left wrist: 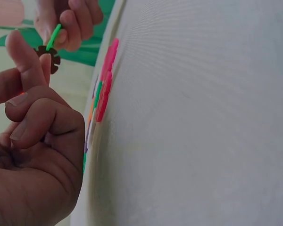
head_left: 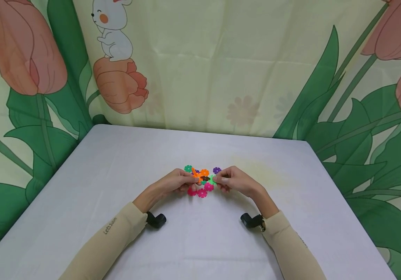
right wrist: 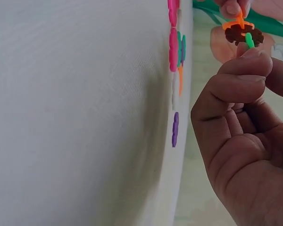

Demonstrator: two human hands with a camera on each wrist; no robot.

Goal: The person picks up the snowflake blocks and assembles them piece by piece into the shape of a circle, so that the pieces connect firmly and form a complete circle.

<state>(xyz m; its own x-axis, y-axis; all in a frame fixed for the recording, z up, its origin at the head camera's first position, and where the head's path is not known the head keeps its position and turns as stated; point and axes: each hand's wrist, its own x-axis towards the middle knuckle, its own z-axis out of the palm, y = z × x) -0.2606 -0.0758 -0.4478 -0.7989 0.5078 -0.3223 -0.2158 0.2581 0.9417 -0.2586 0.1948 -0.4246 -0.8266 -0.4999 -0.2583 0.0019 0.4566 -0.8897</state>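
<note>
Above the table, my left hand (head_left: 177, 181) pinches an orange plastic snowflake disc (right wrist: 239, 20) between thumb and fingers. A brown snowflake disc (right wrist: 236, 35) is joined to the orange one, between the two hands. My right hand (head_left: 237, 182) pinches a bright green snowflake disc (right wrist: 249, 40), whose edge meets the brown disc. Whether the green disc is fully slotted in, I cannot tell. In the left wrist view, fingers cover most of the orange piece, while the brown disc (left wrist: 55, 62) and green disc (left wrist: 54, 36) show beyond them.
Loose snowflake discs lie on the white-covered table (head_left: 200, 241) around and beneath the hands: teal (head_left: 188, 168), purple (head_left: 217, 170), orange (head_left: 204, 172), and several pink or red ones, including a pink disc (head_left: 202, 193). A printed curtain (head_left: 200, 70) hangs behind the table.
</note>
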